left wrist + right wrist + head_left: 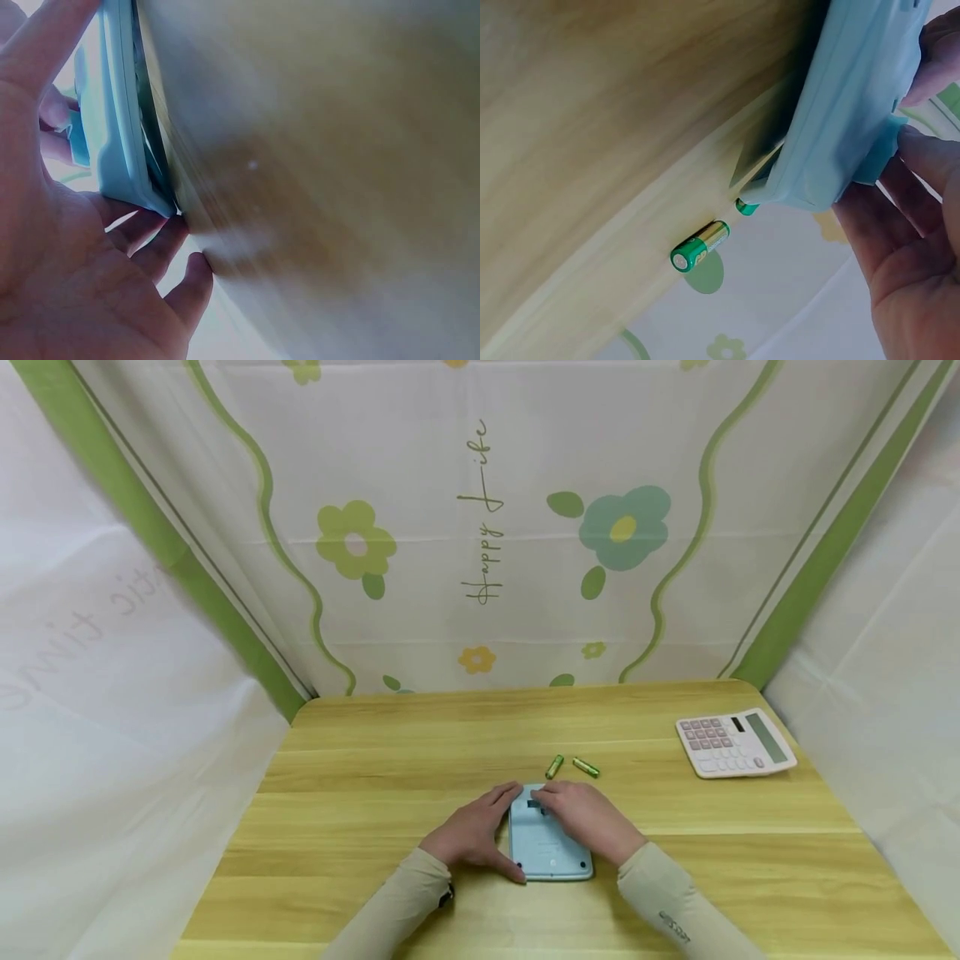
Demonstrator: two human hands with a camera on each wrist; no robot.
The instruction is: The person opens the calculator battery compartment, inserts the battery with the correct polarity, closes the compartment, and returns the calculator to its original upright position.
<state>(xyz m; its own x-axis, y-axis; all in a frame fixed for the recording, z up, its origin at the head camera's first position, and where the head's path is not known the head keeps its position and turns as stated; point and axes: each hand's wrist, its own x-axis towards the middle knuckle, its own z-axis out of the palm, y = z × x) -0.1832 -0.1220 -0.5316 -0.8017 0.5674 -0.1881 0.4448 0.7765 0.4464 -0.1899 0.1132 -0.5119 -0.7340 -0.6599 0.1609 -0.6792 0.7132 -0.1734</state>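
Observation:
A light-blue calculator lies face down on the wooden table, its dark battery slot showing near the far end. My left hand holds it by the left side, thumb at the near corner and fingers at the far corner. Over the back, my right hand pinches a small blue battery cover between thumb and fingers, close to the slot. Just beyond the calculator lie two green batteries, the left one and the right one, apart from each other.
A pink-and-white calculator lies face up at the far right of the table. Printed cloth hangs behind the far edge, and white cloth walls stand at both sides.

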